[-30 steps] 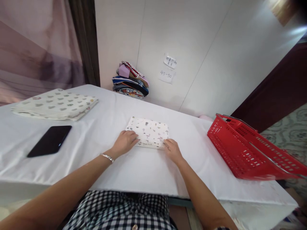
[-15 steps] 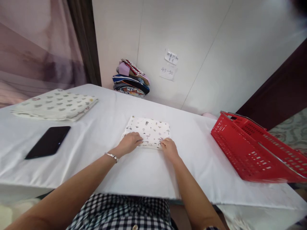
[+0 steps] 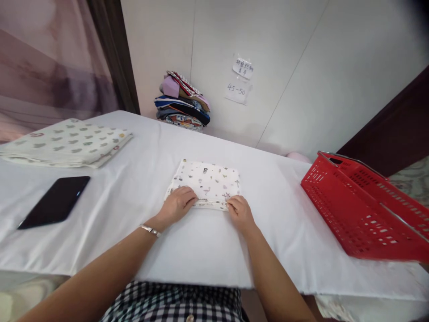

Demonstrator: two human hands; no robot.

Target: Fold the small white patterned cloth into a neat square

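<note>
A folded white cloth (image 3: 211,181) with small printed figures, among them a flamingo and palm trees, lies flat on the white-covered table (image 3: 268,201) in front of me. My left hand (image 3: 179,203) rests on its near left part, fingers closed together at the near edge. At the near right corner, my right hand (image 3: 240,212) pinches the folded edge between thumb and fingers. Several layers show along that near edge. A silver bracelet (image 3: 150,230) circles my left wrist.
On the left lie another folded cloth with grey prints (image 3: 70,143) and a black tablet-like device (image 3: 55,201). A red plastic basket (image 3: 362,214) stands at the right. Behind the table is a stack of folded fabrics (image 3: 182,103); paper notes (image 3: 239,80) hang on the wall.
The view has shifted slightly. Both hands stay at the cloth's near edge, with the right fingers now pinching more visibly at the corner. The cloth remains folded.
</note>
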